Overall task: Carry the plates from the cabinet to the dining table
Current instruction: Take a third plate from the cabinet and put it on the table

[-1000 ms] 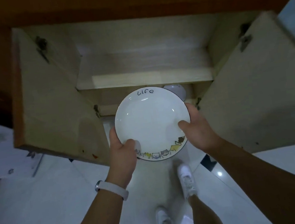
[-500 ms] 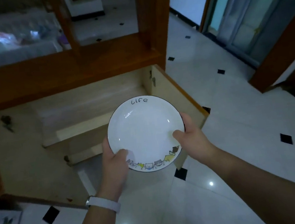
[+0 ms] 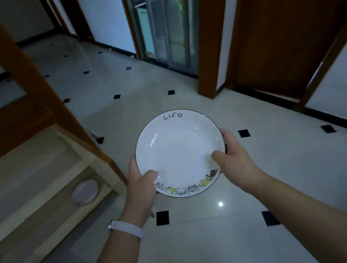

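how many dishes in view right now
2: the plate held between left hand and right hand; a pale dish in the open cabinet. More may be hidden inside.

Your plate (image 3: 179,152) is white with a thin dark line round its rim, the word "Life" in black handwriting at the far edge, and a row of small cartoon cats in grey, yellow and blue along the near edge. The floor (image 3: 203,243) is pale glossy tile set with small black squares, and the wristband (image 3: 126,229) on your left wrist is white. The cabinet (image 3: 31,170) is reddish-brown wood outside and pale wood inside, with a whitish bowl (image 3: 85,192) in it.
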Motion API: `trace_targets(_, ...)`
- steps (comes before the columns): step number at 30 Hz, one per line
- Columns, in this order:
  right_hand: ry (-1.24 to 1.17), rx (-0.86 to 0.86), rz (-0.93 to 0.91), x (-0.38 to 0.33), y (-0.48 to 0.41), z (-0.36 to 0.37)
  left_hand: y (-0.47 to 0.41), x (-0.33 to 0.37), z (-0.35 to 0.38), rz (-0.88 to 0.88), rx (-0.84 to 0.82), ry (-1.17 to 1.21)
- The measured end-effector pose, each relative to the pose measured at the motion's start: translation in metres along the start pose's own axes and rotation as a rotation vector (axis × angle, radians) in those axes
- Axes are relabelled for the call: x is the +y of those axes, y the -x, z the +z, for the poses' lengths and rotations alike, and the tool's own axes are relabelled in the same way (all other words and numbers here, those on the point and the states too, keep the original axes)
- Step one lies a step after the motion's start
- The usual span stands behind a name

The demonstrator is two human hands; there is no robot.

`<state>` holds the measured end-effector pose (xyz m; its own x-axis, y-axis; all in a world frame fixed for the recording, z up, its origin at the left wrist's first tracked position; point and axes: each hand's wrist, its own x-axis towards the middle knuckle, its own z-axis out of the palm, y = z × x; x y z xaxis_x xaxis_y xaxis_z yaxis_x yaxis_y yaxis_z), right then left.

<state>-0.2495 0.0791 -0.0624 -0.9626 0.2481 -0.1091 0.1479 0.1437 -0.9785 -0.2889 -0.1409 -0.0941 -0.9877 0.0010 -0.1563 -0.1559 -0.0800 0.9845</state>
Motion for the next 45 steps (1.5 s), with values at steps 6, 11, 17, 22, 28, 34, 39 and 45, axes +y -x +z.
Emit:
trace_targets(6,-0.029,0.197,0.002,0.018,0.019,-0.146,0.01,-0.005,0.152,0.054,-0.24,-0.015)
trace_targets(11,-0.076,0.354,0.013,0.025,0.048,-0.237,0.033,0.001,0.251,0.047,-0.385,-0.055)
trace_targets(17,-0.11,0.557,0.016,0.036,0.08,-0.306,0.055,0.013,0.331,0.065,-0.571,-0.108)
trace_targets(22,-0.132,0.704,0.02,0.046,0.092,-0.337,0.052,0.01,0.38,0.065,-0.716,-0.133)
trace_targets(28,-0.13,0.85,0.011,0.053,0.073,-0.371,0.017,-0.001,0.446,0.058,-0.886,-0.123)
trace_targets(34,-0.119,1.015,0.066,0.049,0.011,-0.399,-0.049,-0.007,0.52,0.014,-1.008,-0.107)
trace_targets(39,-0.086,1.103,0.096,0.038,-0.052,-0.419,-0.11,0.002,0.576,-0.009,-1.076,-0.092)
trace_targets(45,-0.07,1.232,0.079,0.028,-0.083,-0.436,-0.143,0.007,0.627,-0.021,-1.229,-0.092)
